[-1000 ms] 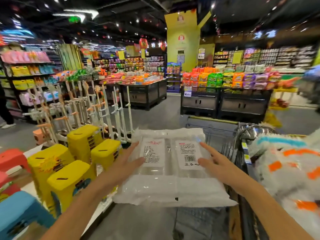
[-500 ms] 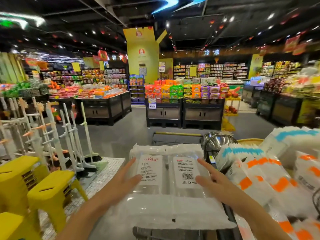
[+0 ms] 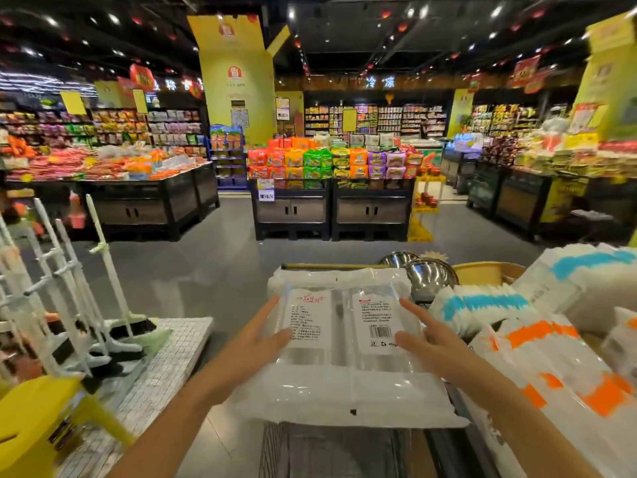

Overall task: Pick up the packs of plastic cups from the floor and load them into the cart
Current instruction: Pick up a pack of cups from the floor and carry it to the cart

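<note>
Currently both hands are apart: left hand [image 3: 256, 343] and right hand [image 3: 431, 341] are flat, straight fingers pressed on opposite sides of the clear pack of plastic cups [image 3: 344, 370], thumbs on top, not curled round it. Pack sits level over the cart [image 3: 331, 266], reaching toward its far rim; cannot tell if it rests on the basket or is only held above. Striped packs [image 3: 517, 339] and steel bowls [image 3: 429, 279] just beside the cart's right edge. Judgement: this pack is off the floor [image 3: 206, 270] and nearly loaded, only lowering and letting go left. No packs on the visible floor; any others would be out of view
</note>
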Tool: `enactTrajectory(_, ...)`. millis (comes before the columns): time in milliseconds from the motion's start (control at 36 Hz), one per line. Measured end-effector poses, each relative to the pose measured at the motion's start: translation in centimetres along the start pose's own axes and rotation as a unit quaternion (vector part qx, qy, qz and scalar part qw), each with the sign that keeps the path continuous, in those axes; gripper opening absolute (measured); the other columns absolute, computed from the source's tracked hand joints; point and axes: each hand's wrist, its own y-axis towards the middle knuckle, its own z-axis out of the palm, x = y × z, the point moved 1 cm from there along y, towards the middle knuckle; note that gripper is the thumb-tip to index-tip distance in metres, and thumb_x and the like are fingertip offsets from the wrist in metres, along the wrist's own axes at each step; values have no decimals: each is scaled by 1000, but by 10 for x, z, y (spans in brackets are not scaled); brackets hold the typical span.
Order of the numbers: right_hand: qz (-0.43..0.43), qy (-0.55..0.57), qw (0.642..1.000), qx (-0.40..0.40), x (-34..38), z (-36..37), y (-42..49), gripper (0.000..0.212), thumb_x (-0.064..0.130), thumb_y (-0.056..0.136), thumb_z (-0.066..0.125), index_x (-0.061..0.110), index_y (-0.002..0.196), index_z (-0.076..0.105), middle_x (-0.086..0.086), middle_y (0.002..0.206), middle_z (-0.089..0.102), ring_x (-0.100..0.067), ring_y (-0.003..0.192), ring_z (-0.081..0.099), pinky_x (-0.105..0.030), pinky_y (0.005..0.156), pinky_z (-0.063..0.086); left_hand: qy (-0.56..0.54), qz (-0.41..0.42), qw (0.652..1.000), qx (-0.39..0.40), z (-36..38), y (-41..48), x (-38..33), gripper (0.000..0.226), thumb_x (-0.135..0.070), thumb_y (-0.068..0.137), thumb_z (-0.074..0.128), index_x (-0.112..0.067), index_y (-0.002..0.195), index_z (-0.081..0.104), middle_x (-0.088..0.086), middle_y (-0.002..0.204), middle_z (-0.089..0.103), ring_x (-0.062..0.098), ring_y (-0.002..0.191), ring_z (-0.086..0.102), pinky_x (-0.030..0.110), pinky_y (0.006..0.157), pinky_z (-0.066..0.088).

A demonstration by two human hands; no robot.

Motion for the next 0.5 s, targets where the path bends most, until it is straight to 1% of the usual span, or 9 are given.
enactTrajectory(56, 3, -8, 1000, -11, -4, 0, 16, 58, 39, 92, 65, 63, 135, 36, 15, 131, 58, -6, 108, 61, -36, 97, 52, 2, -1, 1000, 19, 1, 20, 2, 58, -38, 97, 56, -52, 145, 25, -37, 114, 50, -10, 104, 52, 12, 78, 49)
enactTrajectory(111, 2, -24, 999, -23, -11, 0, 30, 60, 38, 94, 63, 59, 140, 33, 16, 131, 52, -1, 104, 55, -30, 91, 49, -1, -13, 999, 39, 2, 41, 9, 63, -41, 95, 57, -52, 146, 22, -31, 129, 50, -3, 120, 47, 12, 91, 40)
enactTrajectory(167, 4, -29, 999, -28, -23, -1, 45, 61, 38, 94, 63, 59, 142, 32, 17, 131, 47, 1, 108, 50, -31, 93, 49, -17, -24, 998, 53, 2, 66, 22, 72, -45, 90, 63, -55, 148, 21, -21, 140, 51, 9, 129, 49, 30, 105, 44)
enactTrajectory(222, 12, -31, 999, -22, -36, -4, 61, 61, 40, 94, 63, 62, 141, 31, 21, 134, 40, -4, 120, 41, -38, 105, 44, -16, -32, 997, 61, 4, 89, 36, 76, -46, 88, 67, -56, 147, 21, -20, 139, 53, 12, 125, 56, 40, 102, 50)
enactTrajectory(278, 17, -26, 999, -10, -50, -6, 80, 61, 38, 95, 62, 59, 143, 30, 28, 131, 36, -2, 119, 38, -32, 101, 42, -14, -36, 997, 64, 10, 109, 48, 72, -42, 90, 66, -55, 147, 23, -23, 135, 55, 8, 123, 57, 36, 97, 53)
enactTrajectory(333, 29, -29, 999, 3, -67, -6, 101, 62, 37, 95, 63, 56, 145, 31, 31, 131, 40, 2, 113, 45, -26, 95, 44, -10, -48, 997, 64, 18, 128, 63, 70, -42, 91, 66, -55, 145, 25, -22, 138, 52, 9, 127, 54, 35, 98, 53)
enactTrajectory(389, 48, -29, 998, 15, -92, -6, 123, 63, 39, 93, 65, 59, 143, 32, 22, 138, 48, 1, 116, 52, -33, 99, 49, -11, -75, 995, 66, 28, 147, 80, 71, -42, 91, 66, -54, 147, 24, -21, 141, 49, 9, 128, 51, 35, 99, 52)
enactTrajectory(444, 64, -16, 998, 26, -119, -4, 145, 63, 39, 92, 66, 62, 141, 33, 22, 135, 53, 4, 114, 56, -35, 97, 53, -14, -94, 994, 62, 37, 166, 99, 72, -37, 92, 65, -52, 149, 23, -23, 134, 50, -3, 116, 54, 25, 90, 55)
enactTrajectory(500, 77, -6, 996, 39, -143, 2, 162, 62, 36, 94, 65, 61, 141, 32, 31, 130, 50, 17, 106, 54, -19, 89, 51, -17, -108, 992, 58, 48, 186, 120, 74, -33, 92, 65, -50, 150, 22, -23, 134, 51, -12, 106, 54, 18, 81, 54)
